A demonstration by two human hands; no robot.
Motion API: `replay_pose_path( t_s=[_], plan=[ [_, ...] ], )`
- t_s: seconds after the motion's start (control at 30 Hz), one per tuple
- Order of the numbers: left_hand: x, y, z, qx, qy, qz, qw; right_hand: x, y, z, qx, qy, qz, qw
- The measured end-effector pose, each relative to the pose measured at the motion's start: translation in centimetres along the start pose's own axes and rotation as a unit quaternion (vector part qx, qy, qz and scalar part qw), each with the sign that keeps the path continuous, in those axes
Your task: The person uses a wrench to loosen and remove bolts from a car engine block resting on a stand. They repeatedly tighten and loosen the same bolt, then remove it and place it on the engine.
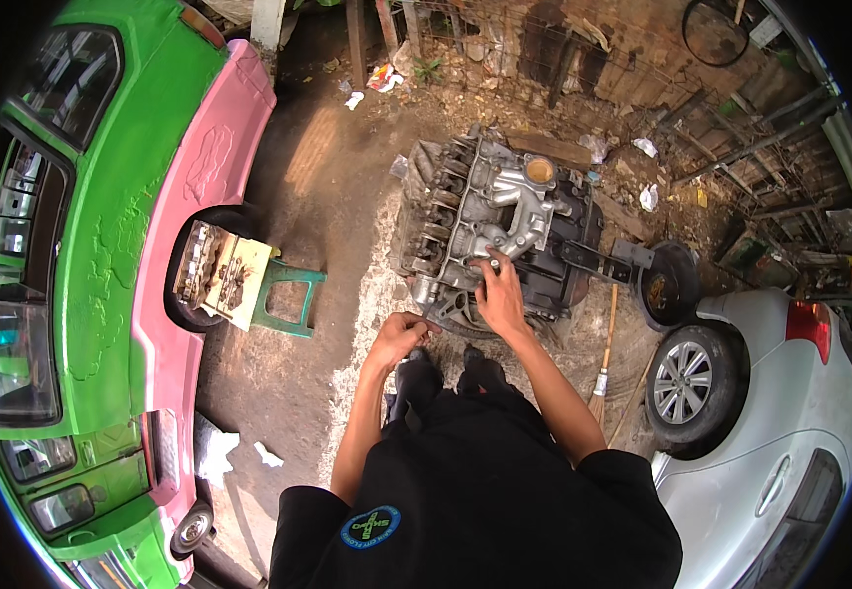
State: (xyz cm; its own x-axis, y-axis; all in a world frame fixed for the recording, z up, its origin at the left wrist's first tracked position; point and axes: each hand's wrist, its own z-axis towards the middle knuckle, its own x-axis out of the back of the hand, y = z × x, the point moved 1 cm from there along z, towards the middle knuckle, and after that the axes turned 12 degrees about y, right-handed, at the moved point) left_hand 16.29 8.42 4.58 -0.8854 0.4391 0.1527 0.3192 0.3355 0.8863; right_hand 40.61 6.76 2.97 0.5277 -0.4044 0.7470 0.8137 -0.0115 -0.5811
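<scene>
An engine (500,231) with a silver intake manifold (529,221) stands on the ground in front of me. My right hand (501,296) reaches over its near side, fingers apart and bent, the tips at the manifold's lower end. Whether they touch a small fitting there I cannot tell. By the engine's near left corner, my left hand (399,340) is closed, fingertips pressed together. Anything inside that pinch is too small to make out. Along the engine's left side runs an exposed row of metal valve-gear parts (439,218). A round opening (540,172) tops the manifold.
Left is a green and pink vehicle (166,187); beside it, a green stool (289,297) and a light board (239,285) carrying metal parts. Right are a silver car (770,393), a black basin (668,285) and a broom (601,383). Litter lies near the back fence.
</scene>
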Motion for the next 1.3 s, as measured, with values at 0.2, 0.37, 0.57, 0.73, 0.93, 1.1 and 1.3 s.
replay_pose_path(
  t_s=[0.2,0.37,0.57,0.73,0.93,1.1,1.3],
  plan=[
    [0.5,0.4,0.1,-0.009,-0.030,-0.170,0.985,0.3,-0.4,0.0,-0.001,0.005,0.000,1.000],
    [0.1,0.5,0.1,-0.079,-0.019,-0.253,0.964,0.4,-0.6,0.0,0.002,0.009,0.002,1.000],
    [-0.8,2.2,0.0,-0.134,0.089,0.012,0.987,0.2,-0.4,0.0,0.004,0.015,-0.001,1.000],
    [-2.4,2.7,-0.1,-0.251,0.183,0.161,0.937,0.0,-0.2,-0.1,-0.001,0.003,-0.005,1.000],
    [-2.0,-2.1,2.7,-0.168,0.350,0.025,0.921,-0.2,-0.1,-0.1,-0.001,0.003,-0.005,1.000],
    [-0.2,-7.8,6.9,0.023,0.313,-0.346,0.884,-0.3,-0.1,-0.1,-0.008,-0.001,-0.008,1.000],
    [0.6,-10.1,8.9,0.151,0.242,-0.436,0.853,0.1,-0.2,-0.1,-0.007,-0.007,0.000,1.000]
  ],
)
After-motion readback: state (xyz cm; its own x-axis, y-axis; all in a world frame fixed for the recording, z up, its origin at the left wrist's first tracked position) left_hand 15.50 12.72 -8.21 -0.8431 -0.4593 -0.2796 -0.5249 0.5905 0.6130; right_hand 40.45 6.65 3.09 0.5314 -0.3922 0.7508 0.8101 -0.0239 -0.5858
